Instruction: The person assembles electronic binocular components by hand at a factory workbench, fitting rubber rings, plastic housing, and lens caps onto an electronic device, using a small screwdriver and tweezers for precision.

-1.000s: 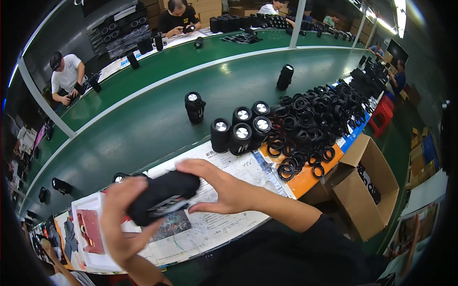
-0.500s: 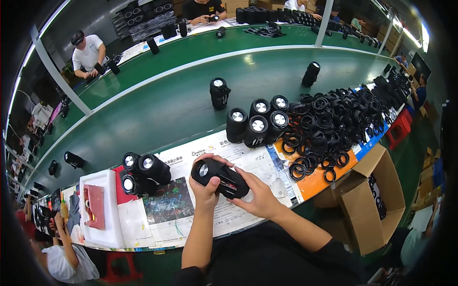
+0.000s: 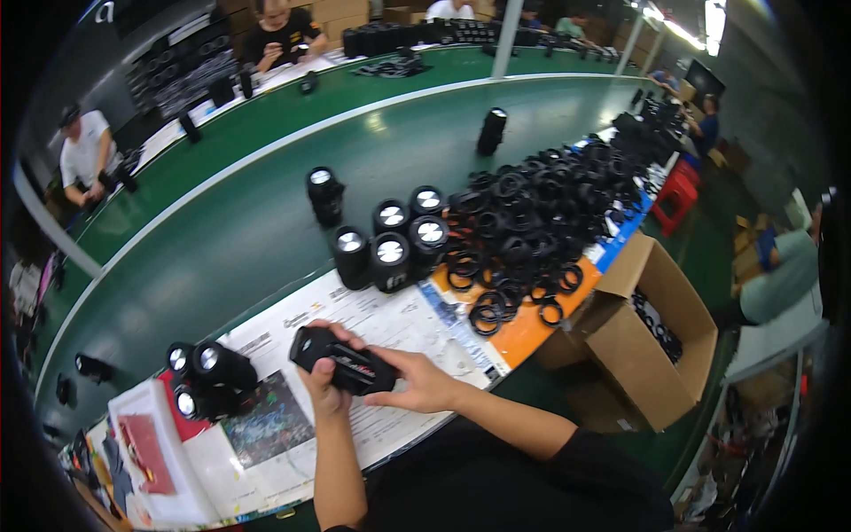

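Note:
A black cylindrical speaker (image 3: 357,365) lies across both my hands above the paper-covered bench, its long side facing up. My left hand (image 3: 330,383) is closed round its left end, thumb on the near side and fingers over the far side. At the other end, my right hand (image 3: 420,383) grips it between thumb and fingers. Beyond my hands stand several upright speakers (image 3: 390,250) with shiny silver discs on top. Left of my hands is a smaller cluster of speakers (image 3: 222,365), close to a dark stained sheet (image 3: 270,424).
To the right, black rings (image 3: 532,213) heap over the bench. An open cardboard box (image 3: 651,355) stands beside its edge. A white foam tray (image 3: 191,488) holds a red piece at the left. Single speakers (image 3: 325,197) stand on the green belt (image 3: 239,239). People work across it.
My view has turned right, so the bench appears farther left. The held speaker has been turned: its silver disc no longer shows. Both hands still grip it.

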`<act>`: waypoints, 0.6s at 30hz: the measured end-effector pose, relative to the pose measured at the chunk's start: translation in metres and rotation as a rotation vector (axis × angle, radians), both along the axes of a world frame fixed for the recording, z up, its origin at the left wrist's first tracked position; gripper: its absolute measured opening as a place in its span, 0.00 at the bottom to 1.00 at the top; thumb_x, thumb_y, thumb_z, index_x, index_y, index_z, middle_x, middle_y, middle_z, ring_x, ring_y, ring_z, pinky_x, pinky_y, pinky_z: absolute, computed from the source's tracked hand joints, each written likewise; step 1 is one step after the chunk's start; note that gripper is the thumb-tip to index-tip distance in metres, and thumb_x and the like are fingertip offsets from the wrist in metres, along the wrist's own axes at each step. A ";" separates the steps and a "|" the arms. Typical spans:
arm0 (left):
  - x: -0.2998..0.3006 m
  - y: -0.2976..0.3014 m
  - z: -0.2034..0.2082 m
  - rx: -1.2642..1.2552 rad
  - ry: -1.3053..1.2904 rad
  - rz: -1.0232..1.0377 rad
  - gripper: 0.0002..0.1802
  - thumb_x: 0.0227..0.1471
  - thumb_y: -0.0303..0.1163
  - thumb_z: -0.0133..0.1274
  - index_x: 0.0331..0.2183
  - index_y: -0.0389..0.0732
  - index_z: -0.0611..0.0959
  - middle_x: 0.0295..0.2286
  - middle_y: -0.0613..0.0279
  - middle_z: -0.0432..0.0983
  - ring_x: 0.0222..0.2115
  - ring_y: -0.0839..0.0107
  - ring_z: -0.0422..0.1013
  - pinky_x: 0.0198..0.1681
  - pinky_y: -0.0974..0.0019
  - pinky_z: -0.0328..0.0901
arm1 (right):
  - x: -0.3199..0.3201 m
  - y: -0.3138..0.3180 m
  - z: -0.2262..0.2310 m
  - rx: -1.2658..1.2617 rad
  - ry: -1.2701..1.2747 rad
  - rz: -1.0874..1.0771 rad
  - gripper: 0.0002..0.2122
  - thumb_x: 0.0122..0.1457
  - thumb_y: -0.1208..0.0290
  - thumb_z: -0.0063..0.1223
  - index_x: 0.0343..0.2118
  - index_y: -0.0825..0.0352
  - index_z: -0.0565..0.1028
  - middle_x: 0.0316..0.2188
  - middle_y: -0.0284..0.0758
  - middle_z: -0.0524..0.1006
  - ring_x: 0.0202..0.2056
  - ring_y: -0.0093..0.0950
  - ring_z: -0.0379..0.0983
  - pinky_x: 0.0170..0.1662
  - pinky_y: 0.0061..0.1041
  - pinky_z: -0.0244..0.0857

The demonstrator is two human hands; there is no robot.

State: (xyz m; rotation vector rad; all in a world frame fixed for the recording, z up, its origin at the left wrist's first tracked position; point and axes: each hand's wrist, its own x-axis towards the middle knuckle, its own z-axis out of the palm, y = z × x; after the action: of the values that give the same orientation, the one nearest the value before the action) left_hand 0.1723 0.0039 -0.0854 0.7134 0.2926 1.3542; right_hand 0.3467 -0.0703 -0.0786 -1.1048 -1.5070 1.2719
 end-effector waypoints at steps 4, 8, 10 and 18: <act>-0.003 -0.001 -0.011 -0.028 -0.023 -0.078 0.40 0.51 0.46 0.76 0.57 0.38 0.75 0.41 0.54 0.78 0.43 0.56 0.81 0.51 0.51 0.79 | -0.003 0.002 -0.006 -0.042 0.160 0.020 0.44 0.59 0.67 0.81 0.74 0.74 0.66 0.59 0.41 0.80 0.58 0.27 0.77 0.63 0.31 0.74; -0.001 -0.004 -0.006 -0.018 -0.014 -0.047 0.37 0.51 0.43 0.76 0.55 0.37 0.77 0.41 0.52 0.80 0.42 0.55 0.81 0.50 0.52 0.79 | 0.004 0.002 -0.001 -0.043 0.056 0.019 0.41 0.58 0.65 0.82 0.70 0.74 0.70 0.58 0.40 0.80 0.60 0.25 0.76 0.65 0.33 0.73; 0.000 0.003 -0.006 0.036 -0.019 -0.057 0.34 0.53 0.40 0.76 0.54 0.35 0.77 0.40 0.50 0.81 0.42 0.54 0.82 0.49 0.52 0.79 | 0.006 0.001 -0.001 -0.017 -0.034 -0.010 0.43 0.60 0.60 0.80 0.71 0.76 0.68 0.61 0.49 0.79 0.61 0.34 0.79 0.65 0.35 0.73; -0.012 0.004 -0.013 0.022 -0.014 -0.102 0.32 0.52 0.36 0.76 0.53 0.35 0.79 0.41 0.51 0.82 0.43 0.58 0.83 0.49 0.55 0.80 | -0.005 0.003 -0.008 -0.101 0.000 0.036 0.39 0.59 0.72 0.81 0.69 0.79 0.67 0.60 0.40 0.78 0.61 0.27 0.76 0.68 0.33 0.71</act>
State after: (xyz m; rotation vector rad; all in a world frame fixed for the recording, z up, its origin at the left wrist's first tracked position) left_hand 0.1599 0.0074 -0.0988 0.7274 0.2276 1.2663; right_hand 0.3421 -0.0668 -0.0862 -1.1467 -1.4826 1.3852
